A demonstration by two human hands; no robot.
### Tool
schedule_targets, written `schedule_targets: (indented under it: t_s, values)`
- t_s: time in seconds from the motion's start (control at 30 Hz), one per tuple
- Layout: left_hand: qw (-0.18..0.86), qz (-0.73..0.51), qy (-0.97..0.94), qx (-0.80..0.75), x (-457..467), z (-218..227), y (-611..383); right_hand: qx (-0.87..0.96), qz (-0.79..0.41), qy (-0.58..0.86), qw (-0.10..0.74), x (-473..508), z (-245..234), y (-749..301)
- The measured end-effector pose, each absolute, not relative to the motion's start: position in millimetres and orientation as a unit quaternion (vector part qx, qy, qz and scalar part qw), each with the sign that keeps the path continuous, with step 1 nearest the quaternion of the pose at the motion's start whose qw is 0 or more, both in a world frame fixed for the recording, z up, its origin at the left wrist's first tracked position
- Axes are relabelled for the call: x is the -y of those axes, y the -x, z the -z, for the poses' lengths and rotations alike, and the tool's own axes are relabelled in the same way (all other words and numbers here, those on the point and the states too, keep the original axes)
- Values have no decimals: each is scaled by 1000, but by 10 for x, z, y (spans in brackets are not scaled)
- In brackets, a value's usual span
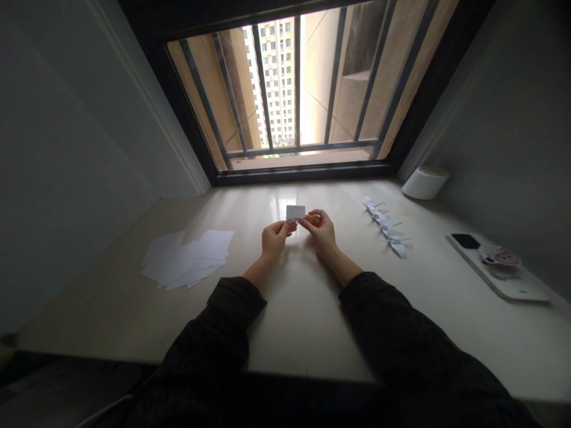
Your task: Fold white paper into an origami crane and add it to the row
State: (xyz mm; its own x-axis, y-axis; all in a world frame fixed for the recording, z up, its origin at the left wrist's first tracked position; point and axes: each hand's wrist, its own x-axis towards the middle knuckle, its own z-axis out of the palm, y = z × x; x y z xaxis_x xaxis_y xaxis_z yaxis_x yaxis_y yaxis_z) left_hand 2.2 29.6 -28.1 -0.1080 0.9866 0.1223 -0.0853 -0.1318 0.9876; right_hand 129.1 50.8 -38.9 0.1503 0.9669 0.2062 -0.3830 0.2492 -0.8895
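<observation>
Toward the left edge of the tabletop [289, 315] lies a loose fan of white paper sheets [187, 258], overlapping and flat. Near the middle, well in from the near edge, the left hand [274, 236] has thumb and forefinger closed narrowly on the lower left corner of a small white paper slip [295, 211], the other fingers curled under. The slip is lifted just clear of the surface and stands above the fingertips. Its long axis runs left to right, roughly parallel to the far edge by the window, and its free upper edge points up and away from the person. It looks very light and thin, limp across its face but easy to crease or crumple, so a gentle pinch at corners or along an edge seems the sensible hold. The right hand [321, 229] pinches the lower right corner in the same way, fingers close together. Further right a row of small folded paper figures [387, 229] runs diagonally, a white round container [424, 182] sits in the far right corner, and a white tablet-like slab [513, 285] lies at the right edge.
</observation>
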Motion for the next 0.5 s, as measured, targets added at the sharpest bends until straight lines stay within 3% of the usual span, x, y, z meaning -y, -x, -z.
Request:
schedule_targets:
  t_s: [0.5]
  values:
    - [463, -558, -506, -467, -290, 252, -17, 402, -518, 366, 661, -459, 348, -1283]
